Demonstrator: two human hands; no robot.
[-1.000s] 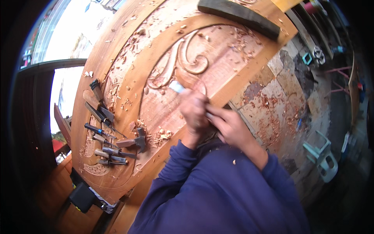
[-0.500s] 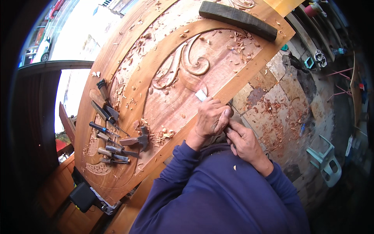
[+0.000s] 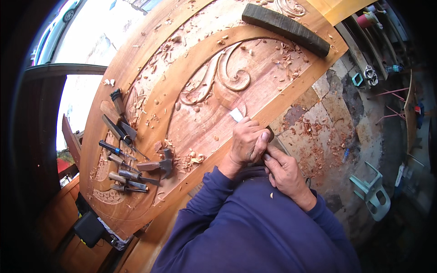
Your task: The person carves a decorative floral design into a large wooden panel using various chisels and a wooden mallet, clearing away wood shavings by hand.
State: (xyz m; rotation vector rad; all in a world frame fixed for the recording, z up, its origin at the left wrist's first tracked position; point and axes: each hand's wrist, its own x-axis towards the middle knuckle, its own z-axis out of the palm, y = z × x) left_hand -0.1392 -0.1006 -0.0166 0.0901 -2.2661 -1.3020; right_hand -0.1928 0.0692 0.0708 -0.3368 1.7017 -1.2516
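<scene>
Low over the panel (image 3: pixel 293 86), by its straight near edge, a chisel (image 3: pixel 236 114) was held, its bright flat blade pointed up and away to the left, beside a curved carved line; whether the cutting edge touched wood could not be told. The handle was mostly covered. The left hand (image 3: pixel 248 142) was wrapped round the tool just behind the blade, thumb laid across; the right hand (image 3: pixel 287 170) was curled at the butt end, close against the left. Judged by its make, the chisel would be handled as a stiff, light-to-middling weight, sharp at the tip, best gripped along the handle and steadied behind the blade, never by the edge. The panel was judged heavy and rigid, its thin carved ridges most easily chipped. Reddish wood was noted in the sunken field, smoother yellow-brown on the raised bands; a scroll (image 3: pixel 241 85) was raised in rounded relief. Crisp, brittle-looking shavings (image 3: pixel 197 159) were strewn about. A dark, rough-grained block (image 3: pixel 287 29) was laid across the far corner. To the left, a hammer (image 3: pixel 167 164) was set down beside wooden-handled tools (image 3: pixel 129 174).
</scene>
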